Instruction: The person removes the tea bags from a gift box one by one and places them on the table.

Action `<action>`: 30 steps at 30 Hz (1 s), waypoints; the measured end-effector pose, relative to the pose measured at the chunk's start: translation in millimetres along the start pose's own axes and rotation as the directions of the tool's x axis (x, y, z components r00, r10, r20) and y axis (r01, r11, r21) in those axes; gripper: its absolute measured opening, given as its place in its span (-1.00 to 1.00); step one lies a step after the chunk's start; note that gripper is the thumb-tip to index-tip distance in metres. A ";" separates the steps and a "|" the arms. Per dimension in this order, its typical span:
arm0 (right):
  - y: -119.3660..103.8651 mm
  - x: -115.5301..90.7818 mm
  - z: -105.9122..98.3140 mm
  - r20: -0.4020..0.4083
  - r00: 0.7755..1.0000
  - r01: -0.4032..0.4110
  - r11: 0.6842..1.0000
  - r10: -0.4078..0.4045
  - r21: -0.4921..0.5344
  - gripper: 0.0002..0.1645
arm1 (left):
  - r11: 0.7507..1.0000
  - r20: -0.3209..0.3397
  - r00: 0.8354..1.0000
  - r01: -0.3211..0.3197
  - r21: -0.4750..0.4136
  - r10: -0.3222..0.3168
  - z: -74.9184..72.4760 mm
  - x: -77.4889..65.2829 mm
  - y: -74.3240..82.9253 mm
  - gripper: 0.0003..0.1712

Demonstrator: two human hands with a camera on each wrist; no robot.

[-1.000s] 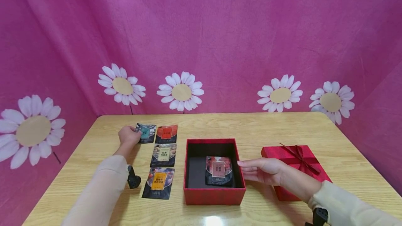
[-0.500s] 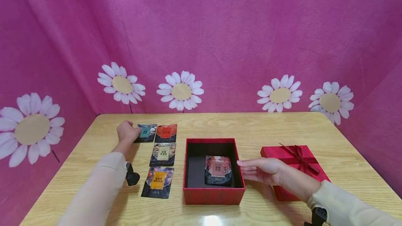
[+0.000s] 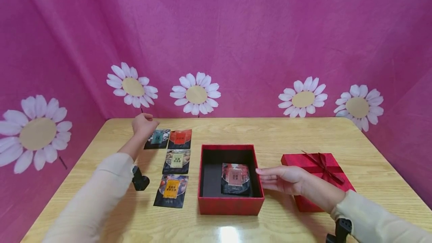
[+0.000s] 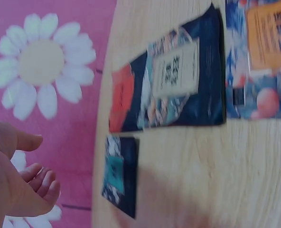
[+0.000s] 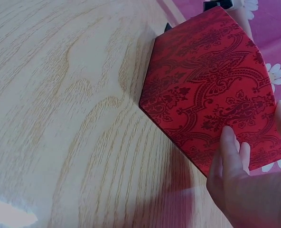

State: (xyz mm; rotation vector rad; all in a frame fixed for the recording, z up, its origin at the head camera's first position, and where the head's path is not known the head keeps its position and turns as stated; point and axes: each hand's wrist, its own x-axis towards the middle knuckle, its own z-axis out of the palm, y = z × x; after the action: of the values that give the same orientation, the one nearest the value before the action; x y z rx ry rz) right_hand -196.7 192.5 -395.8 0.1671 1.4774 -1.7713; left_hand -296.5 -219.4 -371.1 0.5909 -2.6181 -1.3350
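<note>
My left hand (image 3: 143,123) is raised over the table's far left, its fingers loosely curled around nothing. Just below and right of it lies a dark pouch with a teal label (image 3: 157,138). Beside that is a pouch with a red label (image 3: 180,139); nearer are one with a cream label (image 3: 177,161) and one with an orange label (image 3: 171,191). My right hand (image 3: 285,178) touches the right side of an open red box (image 3: 231,206), fingers fairly straight against the patterned wall (image 5: 207,90), thumb by the rim. Inside the box lies a pouch with a pinkish label (image 3: 235,178).
A red box lid (image 3: 297,160) with a ribbon bow (image 3: 325,170) sits to the right, partly behind my right forearm. The wooden table (image 3: 236,130) ends at a magenta curtain (image 3: 243,40) with printed daisies.
My left hand has lifted off the teal-labelled pouch, which stays on the table. My right hand stays against the box. The head view has tilted slightly.
</note>
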 end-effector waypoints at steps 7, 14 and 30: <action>-1.6 -0.1 -0.7 0.000 1.000 0.002 1.000 -0.002 0.012 -0.79 | 0.998 0.093 0.994 -0.061 0.010 0.059 8.4 -15.1 24.6 -0.47; -1.6 -0.8 0.4 0.005 1.000 0.001 1.000 -0.001 0.012 -0.79 | 0.986 0.167 0.974 -0.163 0.043 0.154 16.9 -35.7 39.4 -0.51; -0.7 -0.7 0.0 0.026 1.000 0.000 1.000 -0.001 0.031 -0.78 | 0.966 0.283 0.926 -0.257 -0.015 0.251 34.7 -73.8 64.8 -0.66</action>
State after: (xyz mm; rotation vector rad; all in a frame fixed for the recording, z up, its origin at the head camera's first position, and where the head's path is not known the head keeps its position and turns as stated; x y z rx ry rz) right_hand -196.7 192.9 -394.8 0.1592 1.4323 -1.7915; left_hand -257.7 -129.3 -336.2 0.0549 -2.8107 -1.3961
